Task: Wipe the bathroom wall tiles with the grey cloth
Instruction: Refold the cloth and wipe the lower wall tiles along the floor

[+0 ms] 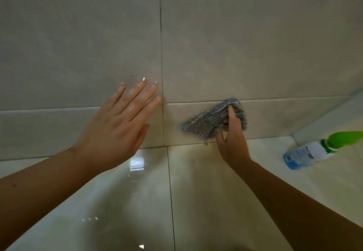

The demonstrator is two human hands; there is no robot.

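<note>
— What is the biggest thing here?
— The wall tiles (235, 34). They are pale and big, and they go up high past all the fingertips. Below both hands is the shiny floor (216, 192), which is pale too.
— And the hands?
— The left hand (115, 127) is up at the wall. Its fingers (137, 95) are straight and spread a bit wide. They hold nothing. The tips point up at a big tile. I cannot tell if the palm touches the wall.
— What is by those fingers?
— A dark line (161, 54) between two tiles. It runs up and down just to the right of the fingertips.
— What about the other hand?
— The right hand (232, 140) is lower down, to the right of that line. Its fingers are curled round the grey cloth (204, 123). One finger (231, 113) lies over the front of the cloth, and the thumb is at its bottom edge.
— Where is the cloth?
— On the low strip of tile (284, 117), the short row just above the floor. It sticks out to the left of the right hand's fingers, toward the left thumb, but those two are apart. It is bunched up and a bit blurry.
— Anything else?
— A spray bottle (306, 153) is on the floor, well off to the right of the right hand. It is white and blue with a green top (343, 138). The top points away from the fingers.
</note>
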